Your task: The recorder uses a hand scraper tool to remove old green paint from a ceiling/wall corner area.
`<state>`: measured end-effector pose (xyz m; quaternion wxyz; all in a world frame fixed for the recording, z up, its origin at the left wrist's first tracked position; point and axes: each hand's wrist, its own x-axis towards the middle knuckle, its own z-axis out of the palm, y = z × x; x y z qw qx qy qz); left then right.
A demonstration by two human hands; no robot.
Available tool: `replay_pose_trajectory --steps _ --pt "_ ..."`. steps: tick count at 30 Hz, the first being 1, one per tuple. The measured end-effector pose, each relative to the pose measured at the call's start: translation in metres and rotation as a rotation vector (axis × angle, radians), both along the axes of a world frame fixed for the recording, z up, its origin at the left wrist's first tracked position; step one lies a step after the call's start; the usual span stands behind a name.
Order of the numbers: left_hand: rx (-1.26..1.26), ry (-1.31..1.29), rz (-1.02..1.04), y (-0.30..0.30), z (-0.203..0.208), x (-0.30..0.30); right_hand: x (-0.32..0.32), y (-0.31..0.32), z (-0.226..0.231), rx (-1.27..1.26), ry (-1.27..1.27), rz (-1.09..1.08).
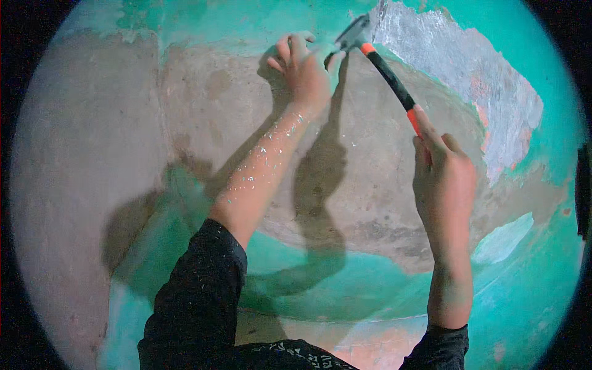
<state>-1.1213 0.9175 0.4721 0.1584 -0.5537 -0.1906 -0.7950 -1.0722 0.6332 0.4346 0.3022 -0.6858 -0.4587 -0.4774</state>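
Observation:
My right hand [445,166] is closed round the lower end of a scraper [393,80] with a long black and orange handle. Its grey metal blade [355,32], somewhat blurred, meets the wall [228,123] at the top centre, by the edge of the peeled patch. Just left of the blade, my left hand [306,73] rests against the wall with fingers spread. Turquoise paint shows beside its thumb; whether that is a loose flake I cannot tell. Pale flecks cling to my left forearm [262,163].
A large whitish-grey patch [468,74] with ragged edges stretches across the upper right among turquoise paint. Bare brownish plaster covers the left and middle. A smaller pale patch [504,238] lies at the lower right. Shadows of my arms fall on the wall. A dark object [582,191] stands at the right rim.

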Motion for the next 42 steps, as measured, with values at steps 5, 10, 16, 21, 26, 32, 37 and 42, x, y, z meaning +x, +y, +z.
replay_pose_trajectory --steps 5,10,16,21,26,32,37,42 --pt "0.049 -0.006 -0.066 0.012 0.008 -0.005 0.003 0.012 -0.004 0.002 -0.009 0.032" --pt "-0.015 0.074 -0.011 -0.011 0.001 -0.002 0.004 -0.001 -0.001 -0.021 0.041 0.068" --pt "0.034 0.05 -0.029 0.006 0.008 -0.009 -0.008 0.007 -0.007 0.001 0.082 0.105" --pt "0.076 0.071 0.025 0.014 0.017 -0.016 -0.018 0.013 -0.003 -0.022 0.107 0.11" --pt "0.081 0.139 0.07 0.004 0.007 -0.015 -0.011 -0.002 -0.012 -0.01 0.108 0.195" --pt "0.065 0.081 0.011 0.008 0.021 -0.011 -0.019 0.006 -0.005 0.002 0.171 0.177" --pt "0.074 0.124 -0.016 0.009 0.019 -0.004 -0.014 0.001 -0.014 0.028 0.186 0.174" --pt "0.072 0.161 0.0 -0.002 0.02 -0.002 -0.018 -0.005 -0.005 0.017 0.253 0.121"
